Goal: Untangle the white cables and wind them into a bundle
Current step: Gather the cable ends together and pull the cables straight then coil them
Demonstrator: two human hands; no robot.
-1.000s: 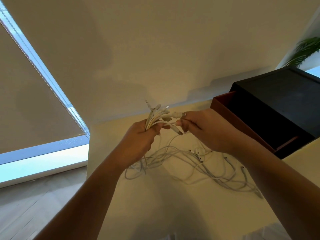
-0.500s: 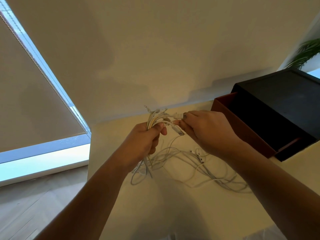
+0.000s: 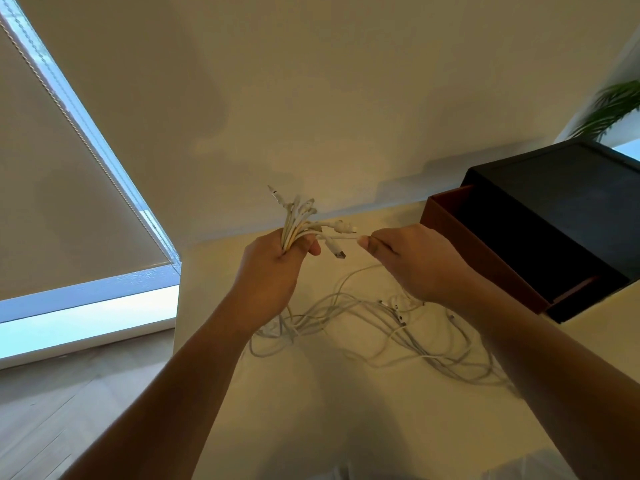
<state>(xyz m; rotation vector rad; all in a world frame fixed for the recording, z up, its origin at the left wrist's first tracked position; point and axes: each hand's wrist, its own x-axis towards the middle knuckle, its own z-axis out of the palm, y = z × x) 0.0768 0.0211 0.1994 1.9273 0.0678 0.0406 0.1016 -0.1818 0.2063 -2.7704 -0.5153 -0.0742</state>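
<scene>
My left hand (image 3: 273, 268) grips a bunch of white cable ends (image 3: 298, 220) that stick up out of the fist, plugs fanned out above it. One USB plug (image 3: 337, 251) hangs to the right of the fist. My right hand (image 3: 415, 261) pinches a single white cable (image 3: 341, 238) stretched between the two hands. The rest of the white cables (image 3: 381, 327) lie in a loose tangle on the cream table (image 3: 311, 410) below and between my forearms, trailing off to the right.
A dark box with a brown open drawer (image 3: 512, 258) stands on the table at the right, close to my right hand. The table's left edge drops to a wooden floor (image 3: 52, 403). A wall rises behind, and a window with a blind (image 3: 69, 216) is at the left.
My right hand has drawn away to the right from the left fist, pulling one cable taut between them. The left hand has kept its grip on the bunch.
</scene>
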